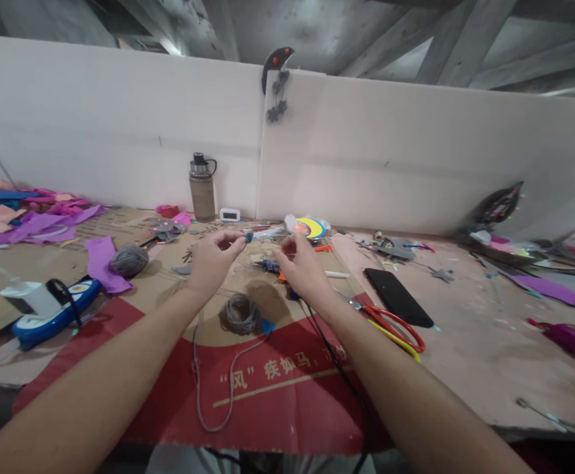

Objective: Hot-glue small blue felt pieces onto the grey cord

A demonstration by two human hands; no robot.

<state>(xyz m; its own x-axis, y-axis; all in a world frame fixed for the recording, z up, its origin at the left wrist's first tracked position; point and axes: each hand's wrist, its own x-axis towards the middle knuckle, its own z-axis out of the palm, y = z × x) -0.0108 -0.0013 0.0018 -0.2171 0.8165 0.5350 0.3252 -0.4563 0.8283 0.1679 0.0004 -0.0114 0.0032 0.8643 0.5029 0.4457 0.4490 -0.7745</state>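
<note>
The coil of cord (239, 313) lies between the yarn ball (128, 260) and scissors (391, 324).

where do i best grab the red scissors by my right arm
By the red handle loops of the scissors, from the near right. The loops lie flat and open nearest you; the blades point away toward the wrist of the right hand. The left hand pinches a small blue piece.

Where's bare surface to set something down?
Bare tabletop right of the flat black phone, up to the magenta felt. Brown cardboard left of the grey yarn ball. Crowded around left hand, pinching a blue piece, and right hand, and along the white wall.
</note>
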